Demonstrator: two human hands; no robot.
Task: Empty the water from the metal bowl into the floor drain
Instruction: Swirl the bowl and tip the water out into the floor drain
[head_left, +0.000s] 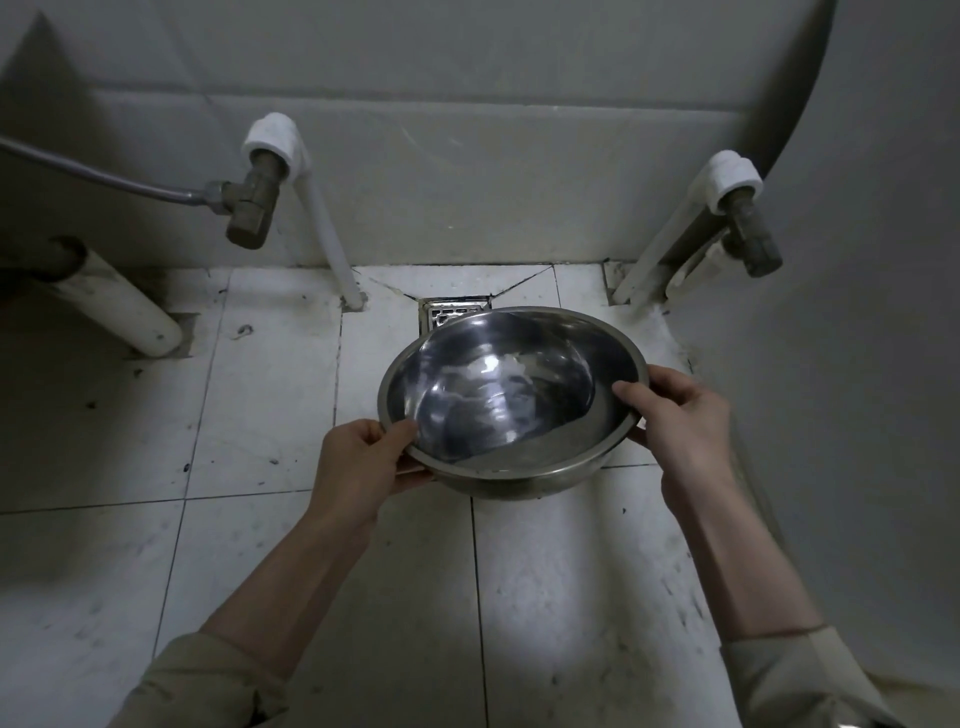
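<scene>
Metal bowl (511, 400) holds water | both hands grip rim

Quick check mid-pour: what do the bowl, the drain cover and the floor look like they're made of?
Bowl: polished metal, likely stainless steel; mirror-like reflections inside.
Drain cover: shiny slotted metal, probably steel or chromed; mostly hidden behind the bowl.
Floor: white glazed tiles, seemingly ceramic; dark grout lines, scuffed and spotted.
</scene>
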